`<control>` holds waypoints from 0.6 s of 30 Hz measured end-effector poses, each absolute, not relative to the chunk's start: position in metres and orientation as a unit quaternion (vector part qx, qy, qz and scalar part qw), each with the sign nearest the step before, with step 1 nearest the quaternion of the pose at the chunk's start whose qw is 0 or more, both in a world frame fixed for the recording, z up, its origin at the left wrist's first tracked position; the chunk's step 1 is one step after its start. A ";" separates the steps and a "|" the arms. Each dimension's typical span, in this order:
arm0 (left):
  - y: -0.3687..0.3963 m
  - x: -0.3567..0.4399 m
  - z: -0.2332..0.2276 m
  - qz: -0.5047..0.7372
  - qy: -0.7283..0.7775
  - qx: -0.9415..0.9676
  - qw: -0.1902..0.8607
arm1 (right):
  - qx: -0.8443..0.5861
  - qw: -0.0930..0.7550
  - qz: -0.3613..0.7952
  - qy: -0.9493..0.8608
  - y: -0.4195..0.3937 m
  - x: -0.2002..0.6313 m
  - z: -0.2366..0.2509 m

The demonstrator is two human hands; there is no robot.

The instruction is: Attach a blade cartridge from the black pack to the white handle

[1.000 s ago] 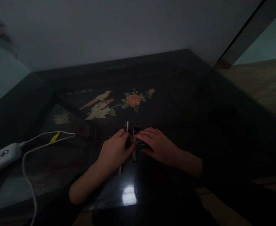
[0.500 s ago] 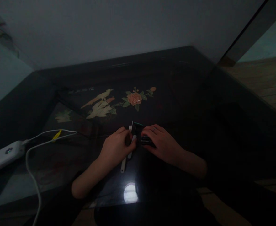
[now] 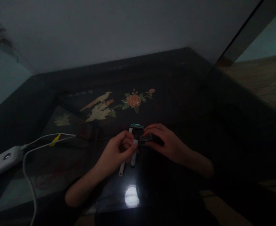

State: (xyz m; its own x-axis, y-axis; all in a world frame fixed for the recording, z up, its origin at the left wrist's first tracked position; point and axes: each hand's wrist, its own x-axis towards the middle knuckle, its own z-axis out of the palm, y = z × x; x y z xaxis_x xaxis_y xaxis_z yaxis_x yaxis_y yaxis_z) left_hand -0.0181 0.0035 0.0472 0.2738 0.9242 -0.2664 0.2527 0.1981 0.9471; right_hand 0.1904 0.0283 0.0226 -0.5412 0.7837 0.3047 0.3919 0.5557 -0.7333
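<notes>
A razor with a long pale handle (image 3: 121, 170) lies on the dark table, its green-edged head (image 3: 137, 126) pointing away from me. My left hand (image 3: 121, 146) pinches a second, shorter white-and-black handle (image 3: 133, 158) between thumb and fingers, just right of the lying razor. A dark part at the upper end of this handle is hard to make out. In my right hand (image 3: 167, 139), thumb and fingers grip a small black ribbed piece (image 3: 146, 140), close beside the held handle. Whether the two touch cannot be told in this dim light.
A white power bank (image 3: 3, 161) sits at the left with a white cable (image 3: 28, 175) and a yellow tag (image 3: 55, 139). The glossy tabletop (image 3: 175, 175) carries a bird and flower inlay (image 3: 133, 101). A grey wall (image 3: 105, 31) stands behind it.
The lying razor's green head now shows flatter and more fully. My right fingers have opened somewhat around the black piece. The held handle stands further apart from the lying razor.
</notes>
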 end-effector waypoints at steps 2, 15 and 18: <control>0.000 -0.016 0.046 0.306 0.508 0.543 0.594 | -0.363 0.362 0.328 -0.794 0.029 0.193 0.028; -0.011 -0.016 0.053 0.296 0.495 0.632 0.517 | -0.345 0.383 0.394 -0.761 0.019 0.193 0.039; -0.010 -0.016 0.055 0.301 0.499 0.638 0.504 | -0.360 0.368 0.417 -0.749 0.017 0.192 0.042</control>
State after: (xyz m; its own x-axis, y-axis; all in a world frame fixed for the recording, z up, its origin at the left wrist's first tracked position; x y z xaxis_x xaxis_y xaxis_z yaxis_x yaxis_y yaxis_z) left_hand -0.0159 -0.0105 0.0553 0.3215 0.9393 -0.1195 0.3325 0.0061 0.9431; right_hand 0.1920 0.0174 0.0425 -0.4697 0.8463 0.2514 0.2315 0.3929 -0.8900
